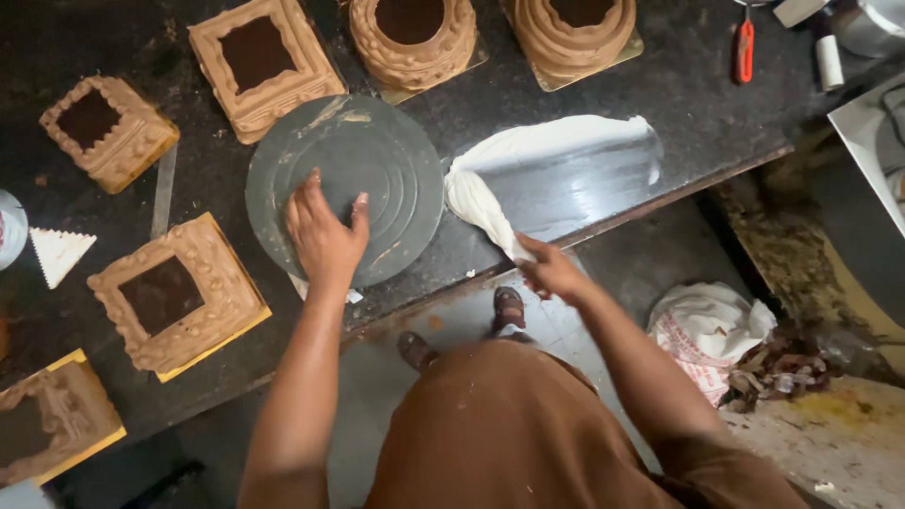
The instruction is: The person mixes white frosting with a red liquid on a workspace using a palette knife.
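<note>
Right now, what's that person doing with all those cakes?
A person stands at a dark counter. Their left hand lies flat on a bare round grey turntable. Their right hand grips a white piping bag lying on the counter. Square and round brown frosted cakes sit around the turntable.

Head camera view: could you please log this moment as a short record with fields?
Surface: dark stone counter
Left hand: flat on the grey round turntable
Right hand: grips the white piping bag, which lies on the counter
Cakes: square brown piped cake near the left hand; round brown piped cake beyond the turntable
Other: red-handled tool
</note>
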